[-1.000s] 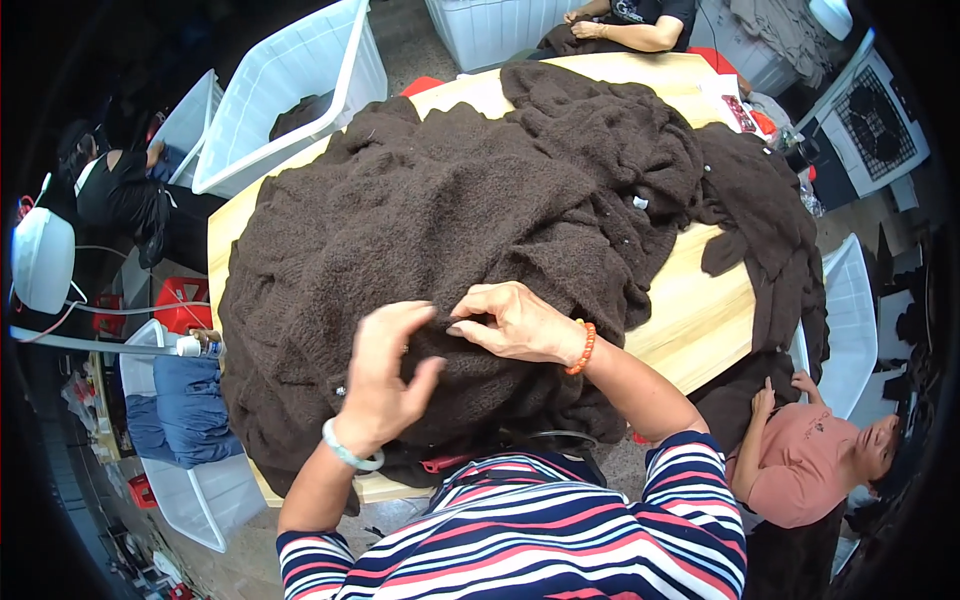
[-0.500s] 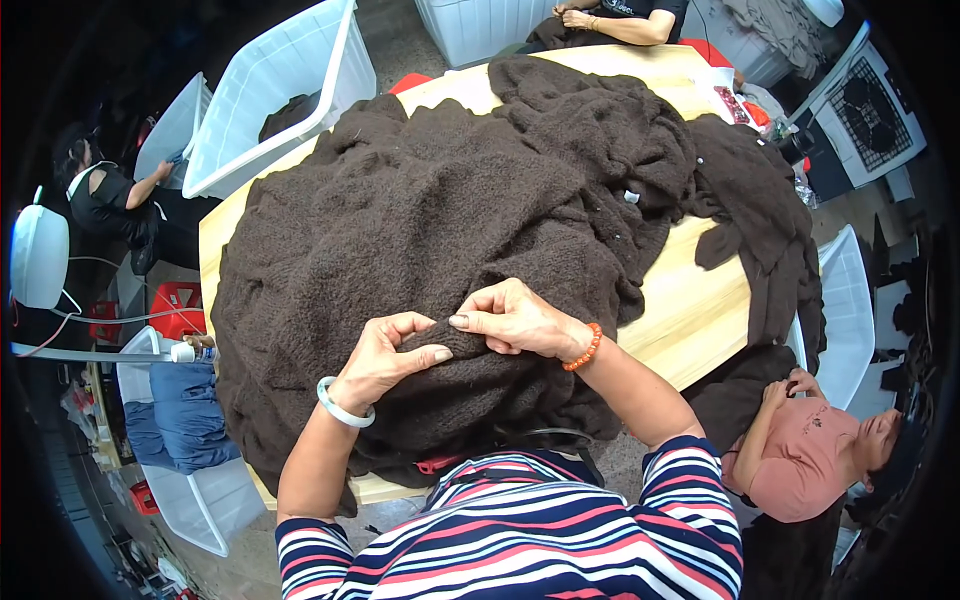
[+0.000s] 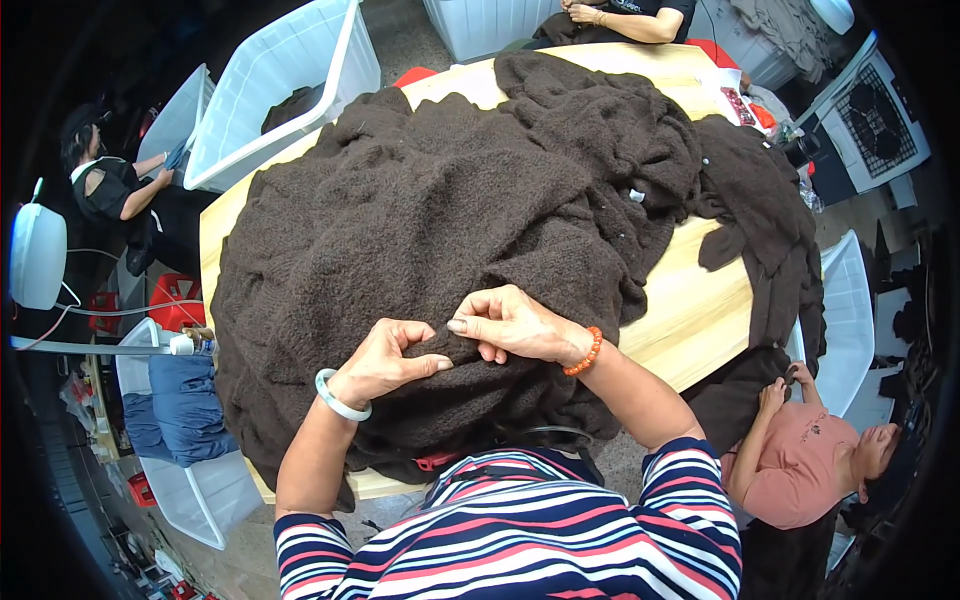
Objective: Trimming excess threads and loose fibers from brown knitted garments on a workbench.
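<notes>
Both the left hand (image 3: 383, 362) and the right hand (image 3: 515, 325) pinch the fluffy brown cloth (image 3: 400, 220) near the middle of the view, each with its thumb close to its fingers, and the right hand is just beside the left, between two and three o'clock from it. The brown cloth lies in a big heap on the wooden bench (image 3: 695, 310), with bare wood at three o'clock. One see-through bin (image 3: 268, 80) stands past the bench between ten and eleven o'clock, and blue cloth (image 3: 190, 405) sits at eight o'clock.
</notes>
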Demonstrator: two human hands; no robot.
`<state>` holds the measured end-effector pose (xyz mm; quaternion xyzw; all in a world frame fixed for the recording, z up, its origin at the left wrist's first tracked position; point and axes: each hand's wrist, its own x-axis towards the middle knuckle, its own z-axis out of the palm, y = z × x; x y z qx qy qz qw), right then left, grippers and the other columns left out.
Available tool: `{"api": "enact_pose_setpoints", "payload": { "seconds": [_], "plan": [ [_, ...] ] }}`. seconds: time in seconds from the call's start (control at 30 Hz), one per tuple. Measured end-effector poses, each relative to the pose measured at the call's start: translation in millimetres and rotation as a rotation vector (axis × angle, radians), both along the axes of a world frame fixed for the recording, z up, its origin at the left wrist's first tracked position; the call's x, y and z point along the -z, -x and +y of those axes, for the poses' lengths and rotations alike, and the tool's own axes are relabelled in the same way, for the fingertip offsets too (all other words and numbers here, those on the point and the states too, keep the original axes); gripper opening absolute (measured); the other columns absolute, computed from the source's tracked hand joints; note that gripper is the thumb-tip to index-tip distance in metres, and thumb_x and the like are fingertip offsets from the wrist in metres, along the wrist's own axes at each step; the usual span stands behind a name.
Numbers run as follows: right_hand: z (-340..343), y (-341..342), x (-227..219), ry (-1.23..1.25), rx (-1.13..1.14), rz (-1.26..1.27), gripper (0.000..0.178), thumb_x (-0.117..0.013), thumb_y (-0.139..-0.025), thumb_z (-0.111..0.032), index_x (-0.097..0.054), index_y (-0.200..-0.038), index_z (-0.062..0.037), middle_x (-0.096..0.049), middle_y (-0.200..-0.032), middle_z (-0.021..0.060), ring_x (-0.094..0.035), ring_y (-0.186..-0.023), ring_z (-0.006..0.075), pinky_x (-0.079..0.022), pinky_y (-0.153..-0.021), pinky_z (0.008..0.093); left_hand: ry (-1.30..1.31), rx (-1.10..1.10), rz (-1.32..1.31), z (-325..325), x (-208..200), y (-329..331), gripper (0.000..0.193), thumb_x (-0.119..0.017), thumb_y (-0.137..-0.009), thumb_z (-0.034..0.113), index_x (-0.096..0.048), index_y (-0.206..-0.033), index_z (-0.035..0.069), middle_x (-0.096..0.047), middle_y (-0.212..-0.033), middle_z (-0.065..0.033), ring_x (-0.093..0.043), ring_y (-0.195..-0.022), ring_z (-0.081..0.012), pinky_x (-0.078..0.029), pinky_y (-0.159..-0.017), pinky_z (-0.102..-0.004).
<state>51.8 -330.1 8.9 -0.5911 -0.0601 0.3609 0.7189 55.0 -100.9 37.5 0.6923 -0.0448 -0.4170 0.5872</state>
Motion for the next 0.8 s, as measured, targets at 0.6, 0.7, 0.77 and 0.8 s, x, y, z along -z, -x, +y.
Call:
{"api": "enact_pose_setpoints", "payload": {
  "seconds": [0.6,0.7,0.77,0.8],
  "plan": [
    [5.9,21.3,-5.1,0.309,-0.029,-0.628,0.016,-0.065,-0.079,-0.009,-0.064,-0.089,0.0030,-0.065,-0.078,0.0159,-0.065,-0.069,0.0273,-0.052,-0.065,0.0367,-0.164,0.178,-0.488,0.6,8.4,6.9,0.031,-0.058,-0.082,0.003,-0.065,-0.112,-0.004,-0.070,-0.098,-0.0110,-0.065,-0.086,-0.0122,-0.052,-0.078,-0.0269],
    [6.6,27.5,1.1,0.331,-0.018,-0.727,0.014,-0.064,-0.076,-0.007,-0.060,-0.087,0.0026,-0.064,-0.078,0.0171,-0.065,-0.071,0.0320,-0.052,-0.067,0.0392,-0.196,-0.021,-0.529,-2.6,12.9,11.2,0.036,-0.058,-0.083,0.001,-0.062,-0.118,-0.006,-0.069,-0.108,-0.0131,-0.066,-0.092,-0.0147,-0.053,-0.082,-0.0280],
    [8.1,29.9,1.4,0.337,-0.002,-0.730,0.014,-0.064,-0.075,-0.005,-0.059,-0.085,0.0020,-0.063,-0.078,0.0169,-0.065,-0.072,0.0333,-0.052,-0.067,0.0400,-0.299,-0.081,-0.614,-16.5,8.9,13.0,0.033,-0.060,-0.084,0.000,-0.064,-0.116,-0.004,-0.071,-0.103,-0.0154,-0.069,-0.088,-0.0172,-0.054,-0.078,-0.0285],
    [8.7,31.1,4.8,0.327,0.030,-0.752,0.015,-0.065,-0.076,-0.005,-0.059,-0.087,0.0017,-0.063,-0.077,0.0140,-0.064,-0.066,0.0265,-0.052,-0.063,0.0361,-0.420,-0.081,-0.756,-21.6,10.8,11.6,0.030,-0.061,-0.085,0.003,-0.065,-0.114,-0.001,-0.071,-0.102,-0.0168,-0.070,-0.086,-0.0245,-0.055,-0.078,-0.0325]
  ]
}}
